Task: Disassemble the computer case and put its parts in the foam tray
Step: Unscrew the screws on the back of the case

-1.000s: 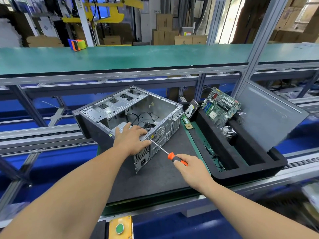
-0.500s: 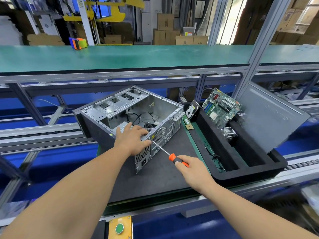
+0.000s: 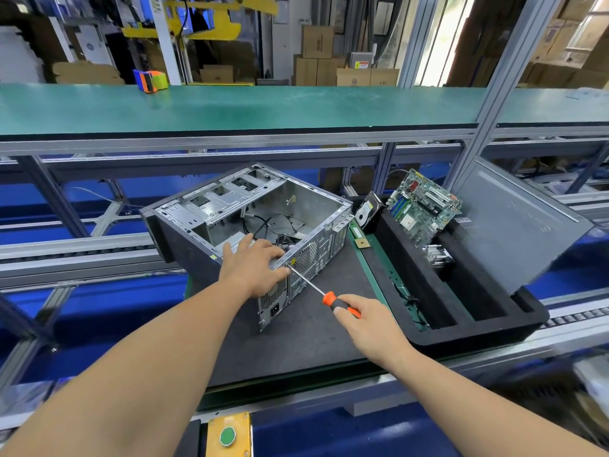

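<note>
Your left hand (image 3: 255, 267) rests spread on the open grey metal computer case (image 3: 250, 222), steadying its rear edge. Your right hand (image 3: 365, 319) grips the orange-handled screwdriver (image 3: 324, 296), tip at a screw on that rear edge; you're likely unscrewing the power supply, so keep the tip seated.

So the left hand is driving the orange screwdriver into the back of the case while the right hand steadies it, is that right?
Hands swapped. In the head view the right hand holds the orange screwdriver, its tip at the rear panel of the case, while the left hand steadies the case edge.
</note>
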